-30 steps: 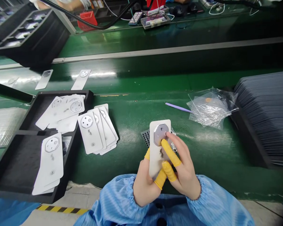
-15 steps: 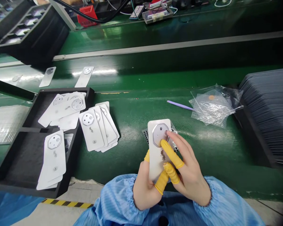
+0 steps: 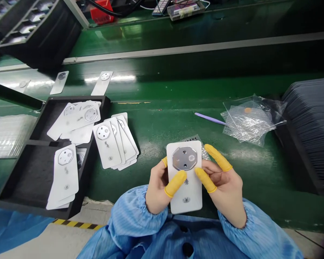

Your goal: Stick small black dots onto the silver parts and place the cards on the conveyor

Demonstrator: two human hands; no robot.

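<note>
I hold a white phone back cover (image 3: 185, 190) with an octagonal metal camera plate (image 3: 184, 158) upright in front of me, over the near edge of the green bench. My left hand (image 3: 158, 183) grips its left side, the yellow-cotted thumb pressing on the face just below the plate. My right hand (image 3: 223, 183) grips the right side, thumb on the face, index finger raised and free. A small sheet of tiny dark dots (image 3: 198, 142) lies on the bench just behind the cover.
A fan of white covers (image 3: 116, 142) lies left of my hands. A black tray (image 3: 21, 180) at the left holds more covers. Purple tweezers (image 3: 209, 119) and clear plastic bags (image 3: 250, 118) lie at the right, beside a grey sheet stack (image 3: 311, 126).
My right index finger has lifted off the camera plate. Both hands now hold the cover by its sides and have turned it squarer to me.
</note>
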